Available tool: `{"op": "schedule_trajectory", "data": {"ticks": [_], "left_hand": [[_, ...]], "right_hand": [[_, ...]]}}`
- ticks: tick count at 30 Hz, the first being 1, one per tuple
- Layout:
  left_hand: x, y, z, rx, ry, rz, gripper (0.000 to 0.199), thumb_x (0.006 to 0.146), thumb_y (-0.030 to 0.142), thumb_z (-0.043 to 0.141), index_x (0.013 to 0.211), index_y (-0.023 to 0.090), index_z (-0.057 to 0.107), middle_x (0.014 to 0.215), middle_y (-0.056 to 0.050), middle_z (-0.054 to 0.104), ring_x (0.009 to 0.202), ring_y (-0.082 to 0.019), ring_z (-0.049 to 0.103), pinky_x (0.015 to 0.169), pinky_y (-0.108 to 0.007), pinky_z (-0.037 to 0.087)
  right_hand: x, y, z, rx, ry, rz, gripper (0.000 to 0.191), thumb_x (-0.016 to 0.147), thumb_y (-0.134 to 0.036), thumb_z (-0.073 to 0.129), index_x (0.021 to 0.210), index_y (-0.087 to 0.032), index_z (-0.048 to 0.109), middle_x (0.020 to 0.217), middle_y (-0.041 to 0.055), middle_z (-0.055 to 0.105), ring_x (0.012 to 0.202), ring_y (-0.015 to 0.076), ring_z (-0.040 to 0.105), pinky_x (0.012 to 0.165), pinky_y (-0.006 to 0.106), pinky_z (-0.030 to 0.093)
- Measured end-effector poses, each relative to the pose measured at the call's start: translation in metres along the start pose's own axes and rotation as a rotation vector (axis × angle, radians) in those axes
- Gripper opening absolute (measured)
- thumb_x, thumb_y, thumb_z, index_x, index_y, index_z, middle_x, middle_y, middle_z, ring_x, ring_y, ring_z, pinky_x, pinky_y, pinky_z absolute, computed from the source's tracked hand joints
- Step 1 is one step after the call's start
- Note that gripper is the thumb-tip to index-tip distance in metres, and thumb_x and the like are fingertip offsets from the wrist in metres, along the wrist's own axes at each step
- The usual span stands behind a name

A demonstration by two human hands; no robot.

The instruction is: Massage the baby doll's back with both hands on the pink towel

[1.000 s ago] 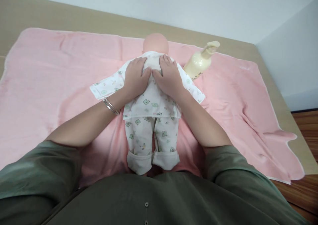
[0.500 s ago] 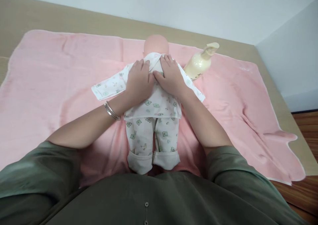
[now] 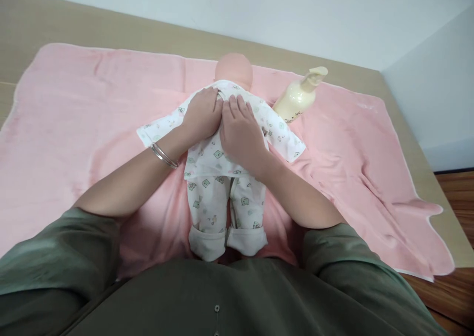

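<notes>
A doll [image 3: 234,69] lies on a pink blanket, its head toward the wall. It wears a white printed top [image 3: 209,159] and matching trousers [image 3: 246,205] with turned-up cuffs. My left hand [image 3: 203,112] is on the upper left of the top, its fingers curled and pinching the cloth near the chest. Beside it my right hand [image 3: 240,131] rests on the chest with its fingers stretched out over the top. The fingertips of both hands nearly meet. The doll's sleeves spread out to either side.
A cream pump bottle [image 3: 296,99] lies tilted on the pink blanket [image 3: 355,153] to the right of the doll's head. The blanket covers much of a wooden table [image 3: 148,32], with a white wall behind.
My right hand has moved down and left from the neckline to the middle of the chest. My left hand has shifted slightly left and its fingers have curled. The doll's right-side shoulder cloth shows more.
</notes>
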State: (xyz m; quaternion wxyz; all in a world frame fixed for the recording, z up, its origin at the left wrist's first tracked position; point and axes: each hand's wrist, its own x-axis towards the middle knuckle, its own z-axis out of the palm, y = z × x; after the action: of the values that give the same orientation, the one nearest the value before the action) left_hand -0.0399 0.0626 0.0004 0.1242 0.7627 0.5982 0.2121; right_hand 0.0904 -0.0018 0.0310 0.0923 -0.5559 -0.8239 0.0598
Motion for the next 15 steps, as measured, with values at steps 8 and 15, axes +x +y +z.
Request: {"op": "schedule_trajectory", "data": {"ticks": [8,15], "left_hand": [[-0.039,0.025,0.002,0.064,0.035,0.141,0.069,0.104,0.035,0.029,0.158,-0.008,0.035,0.168,-0.030,0.038,0.162,-0.041,0.032,0.136,-0.057,0.027],[-0.028,0.022,0.003,0.143,0.043,0.185,0.062,0.102,0.021,0.022,0.151,-0.011,0.045,0.161,-0.031,0.047,0.159,-0.038,0.039,0.136,-0.053,0.028]], "right_hand": [[0.043,0.050,-0.005,0.108,0.009,0.215,0.066,0.104,-0.026,0.034,0.163,0.005,0.031,0.173,0.0219,0.032,0.165,0.0346,0.026,0.139,0.052,0.021],[0.009,0.016,-0.022,-0.042,-0.020,0.113,0.061,0.103,-0.015,0.032,0.160,0.005,0.037,0.164,0.0256,0.046,0.153,0.0394,0.048,0.124,0.058,0.047]]}}
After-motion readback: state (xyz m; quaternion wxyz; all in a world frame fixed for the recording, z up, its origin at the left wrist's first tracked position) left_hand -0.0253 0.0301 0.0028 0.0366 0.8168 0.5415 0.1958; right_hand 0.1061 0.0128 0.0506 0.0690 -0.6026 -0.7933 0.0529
